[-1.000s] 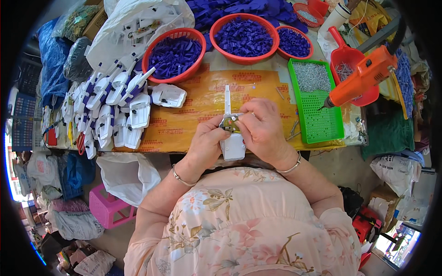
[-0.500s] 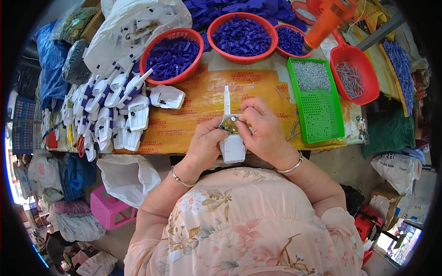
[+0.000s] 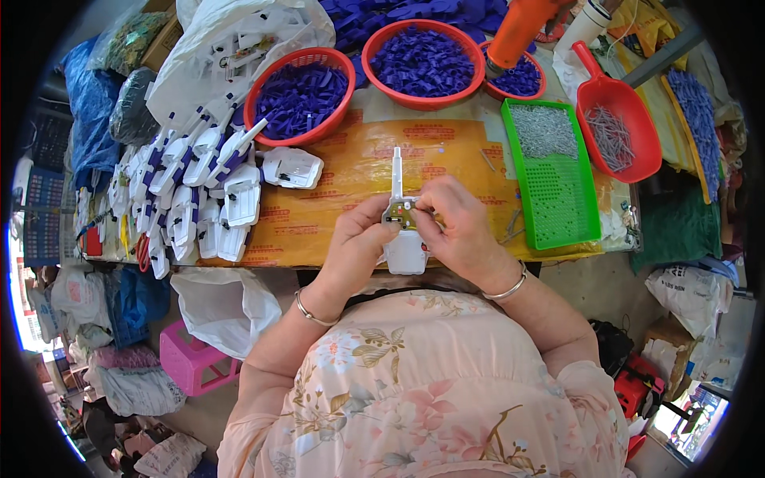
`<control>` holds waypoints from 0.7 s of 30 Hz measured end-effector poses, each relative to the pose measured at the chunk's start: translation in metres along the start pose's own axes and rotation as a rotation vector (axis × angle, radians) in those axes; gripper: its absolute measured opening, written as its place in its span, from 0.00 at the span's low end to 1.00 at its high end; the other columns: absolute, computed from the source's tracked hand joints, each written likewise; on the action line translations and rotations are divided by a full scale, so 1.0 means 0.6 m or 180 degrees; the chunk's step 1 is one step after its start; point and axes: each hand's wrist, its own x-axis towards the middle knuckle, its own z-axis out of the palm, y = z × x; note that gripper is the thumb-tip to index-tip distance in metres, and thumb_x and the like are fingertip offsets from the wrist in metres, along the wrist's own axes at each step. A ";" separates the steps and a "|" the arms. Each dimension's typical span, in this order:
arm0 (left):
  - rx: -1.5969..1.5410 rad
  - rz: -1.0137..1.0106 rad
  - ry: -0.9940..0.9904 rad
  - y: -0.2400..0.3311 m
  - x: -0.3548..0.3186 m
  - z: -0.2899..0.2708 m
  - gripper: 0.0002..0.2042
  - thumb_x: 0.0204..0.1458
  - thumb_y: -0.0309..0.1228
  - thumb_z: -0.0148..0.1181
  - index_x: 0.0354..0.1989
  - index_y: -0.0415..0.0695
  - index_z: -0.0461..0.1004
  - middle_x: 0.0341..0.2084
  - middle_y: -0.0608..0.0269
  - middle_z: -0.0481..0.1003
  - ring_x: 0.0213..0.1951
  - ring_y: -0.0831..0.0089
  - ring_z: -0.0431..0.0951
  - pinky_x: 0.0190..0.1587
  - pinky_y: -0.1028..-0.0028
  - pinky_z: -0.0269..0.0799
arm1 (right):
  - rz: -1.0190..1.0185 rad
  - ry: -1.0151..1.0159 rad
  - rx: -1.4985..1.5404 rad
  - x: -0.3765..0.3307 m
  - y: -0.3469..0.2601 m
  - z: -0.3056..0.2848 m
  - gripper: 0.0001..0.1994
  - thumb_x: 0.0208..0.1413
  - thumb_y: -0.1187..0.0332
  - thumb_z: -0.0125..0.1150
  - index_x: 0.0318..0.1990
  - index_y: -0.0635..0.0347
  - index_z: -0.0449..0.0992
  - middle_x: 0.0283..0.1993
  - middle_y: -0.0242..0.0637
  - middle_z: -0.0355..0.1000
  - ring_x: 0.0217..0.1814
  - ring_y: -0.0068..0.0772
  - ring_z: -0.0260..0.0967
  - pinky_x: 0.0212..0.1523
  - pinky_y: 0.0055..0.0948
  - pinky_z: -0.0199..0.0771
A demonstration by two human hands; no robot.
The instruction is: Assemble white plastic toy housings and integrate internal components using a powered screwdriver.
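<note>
A white plastic housing with a long thin stem sits upright between my hands, over the table's front edge. Within its middle lies a small green-brown circuit board. My left hand grips the housing from the left, its thumb lying by the board. At the board's upper right, the thumb and fingers of my right hand are pinched together; whatever they hold is too small or hidden to make out. To the left lie several similar white and purple housings in a pile, with another open white housing beside them.
Red baskets of purple parts line the back. A green tray of small screws and a red scoop of metal pins lie to the right. An orange power screwdriver hangs above the back right. A white bag hangs below the front edge.
The orange screwdriver has swung left, over the small red basket. My right hand has shifted slightly at the board. My left hand keeps its hold on the housing.
</note>
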 end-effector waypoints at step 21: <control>0.1575 0.0600 0.0669 -0.005 -0.003 0.001 0.08 0.49 0.23 0.50 0.36 0.34 0.74 0.19 0.74 0.67 0.21 0.88 0.62 0.22 0.82 0.58 | -0.0031 -0.0209 -0.0059 -0.016 -0.016 0.011 0.08 0.44 0.80 0.60 0.31 0.64 0.66 0.34 0.44 0.63 0.35 0.47 0.65 0.34 0.36 0.67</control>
